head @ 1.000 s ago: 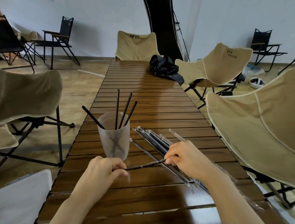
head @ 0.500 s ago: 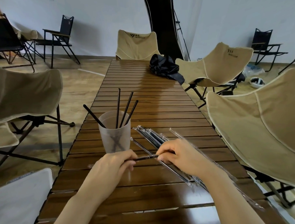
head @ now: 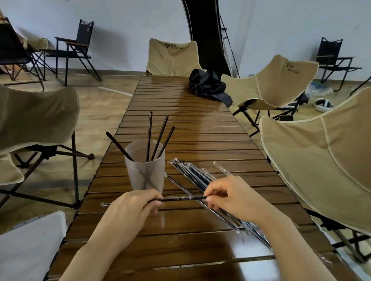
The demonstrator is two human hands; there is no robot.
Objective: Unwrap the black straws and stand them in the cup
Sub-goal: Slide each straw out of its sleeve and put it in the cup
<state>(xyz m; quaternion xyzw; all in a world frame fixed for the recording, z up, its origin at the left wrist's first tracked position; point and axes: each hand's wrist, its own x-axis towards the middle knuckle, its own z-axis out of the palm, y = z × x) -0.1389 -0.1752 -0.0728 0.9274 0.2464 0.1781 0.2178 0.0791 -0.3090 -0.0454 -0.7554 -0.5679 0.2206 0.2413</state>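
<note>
Pinching one wrapped straw (head: 178, 198) level between both hands, left hand (head: 133, 205), right hand (head: 229, 196), cup (head: 145, 165) behind

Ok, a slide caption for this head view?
Left hand and right hand hold a partly wrapped black straw before the cup of four straws, wrapped ones beside it.

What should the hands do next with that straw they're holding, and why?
Probably slide the clear wrapper off the black straw, pulling the hands apart. The left hand and right hand pinch it level in front of the cup, and crinkly wrapper clings to its middle and pokes out past the left hand. Only bare straws stand in the cup.
</note>
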